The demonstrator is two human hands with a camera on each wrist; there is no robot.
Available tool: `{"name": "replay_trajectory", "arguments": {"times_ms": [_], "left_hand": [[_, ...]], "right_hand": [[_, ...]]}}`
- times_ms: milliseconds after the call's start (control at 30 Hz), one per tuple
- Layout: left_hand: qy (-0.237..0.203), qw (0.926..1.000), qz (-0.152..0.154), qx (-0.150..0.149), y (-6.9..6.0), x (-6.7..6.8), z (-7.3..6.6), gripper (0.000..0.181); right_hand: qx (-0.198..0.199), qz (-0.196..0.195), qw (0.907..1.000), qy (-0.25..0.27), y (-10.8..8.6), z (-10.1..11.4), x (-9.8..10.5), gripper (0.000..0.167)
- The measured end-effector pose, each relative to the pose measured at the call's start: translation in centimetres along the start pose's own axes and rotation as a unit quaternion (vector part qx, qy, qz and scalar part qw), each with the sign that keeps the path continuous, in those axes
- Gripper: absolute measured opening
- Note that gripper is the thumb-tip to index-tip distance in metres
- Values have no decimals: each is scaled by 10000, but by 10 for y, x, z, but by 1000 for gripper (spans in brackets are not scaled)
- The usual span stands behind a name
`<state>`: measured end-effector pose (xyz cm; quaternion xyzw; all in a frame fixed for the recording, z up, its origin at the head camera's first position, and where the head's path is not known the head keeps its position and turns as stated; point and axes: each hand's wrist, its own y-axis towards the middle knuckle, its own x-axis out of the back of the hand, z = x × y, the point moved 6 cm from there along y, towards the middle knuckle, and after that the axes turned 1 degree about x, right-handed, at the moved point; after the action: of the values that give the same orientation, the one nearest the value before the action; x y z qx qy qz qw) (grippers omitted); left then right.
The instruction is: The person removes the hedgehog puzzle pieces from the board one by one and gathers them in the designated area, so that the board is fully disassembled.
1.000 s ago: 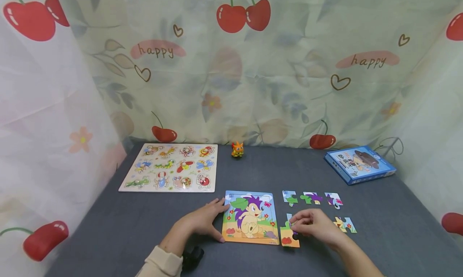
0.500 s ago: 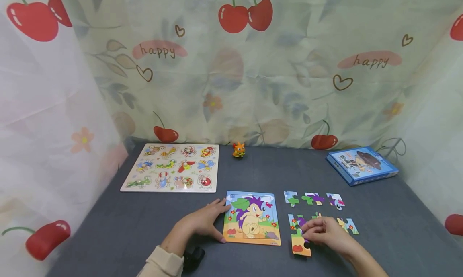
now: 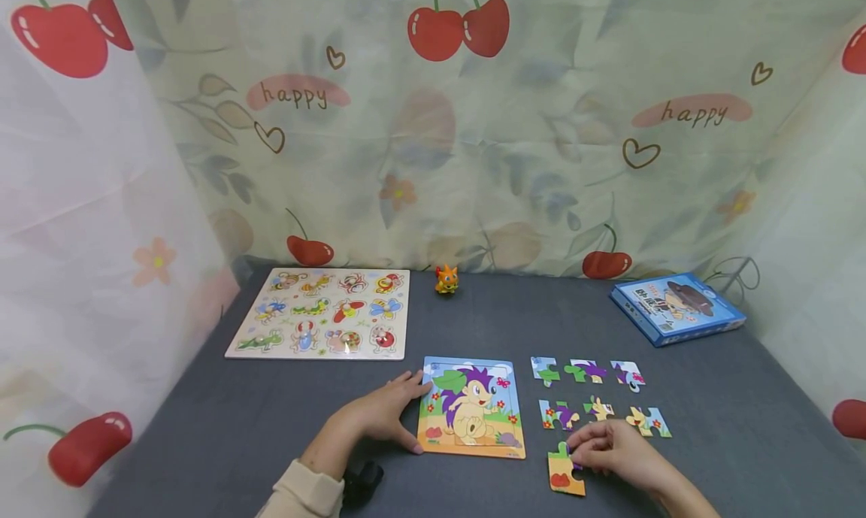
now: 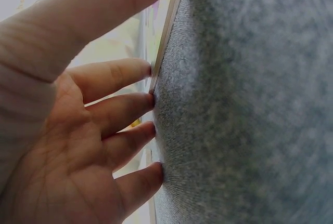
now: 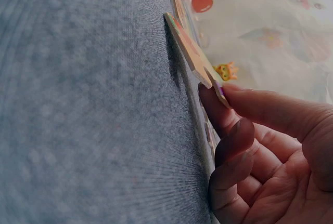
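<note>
My right hand (image 3: 619, 454) pinches a corner jigsaw piece (image 3: 565, 479) between thumb and index finger. In the right wrist view that wooden piece (image 5: 188, 52) is tilted, one end lifted off the cloth. Just left of it lies a hedgehog puzzle board (image 3: 473, 409). My left hand (image 3: 382, 415) touches the board's left edge, thumb at the lower corner and fingers spread higher up. The left wrist view has those fingers (image 4: 122, 76) nearly straight. Beyond my right hand lie two rows of loose pieces, among them a hedgehog-face piece (image 3: 628, 375) and a flower piece (image 3: 656, 423).
A white board of insect pictures (image 3: 318, 315) lies at the back left of the dark table. An orange figurine (image 3: 446, 280) stands at the back middle. A blue box (image 3: 676, 307) lies back right. A black object (image 3: 363, 482) sits beside my left wrist.
My right hand has drawn the corner piece toward me and to the right, away from the board and the piece above it. My left hand stays at the board's edge.
</note>
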<state>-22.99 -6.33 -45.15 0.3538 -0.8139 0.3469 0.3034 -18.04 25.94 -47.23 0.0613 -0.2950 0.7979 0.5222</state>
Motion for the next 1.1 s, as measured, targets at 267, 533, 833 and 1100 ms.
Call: {"name": "replay_trajectory", "arguments": {"times_ms": [267,533,833,1100], "left_hand": [[-15,10000,0,-10,0,0,0,88],[-22,10000,4,-59,0,0,-1,88],[-68,10000,-7,-49,0,0,1,88],[-128,9999,0,-23,0,-1,2,88]], "right_hand": [[177,15,9998,-78,-2,1,-1,33],[500,-99,9984,-255,-2,2,-1,30],[607,-118,9975,-342,-1,3,-1,29],[605,-144,9972,-408,0,3,-1,33]]}}
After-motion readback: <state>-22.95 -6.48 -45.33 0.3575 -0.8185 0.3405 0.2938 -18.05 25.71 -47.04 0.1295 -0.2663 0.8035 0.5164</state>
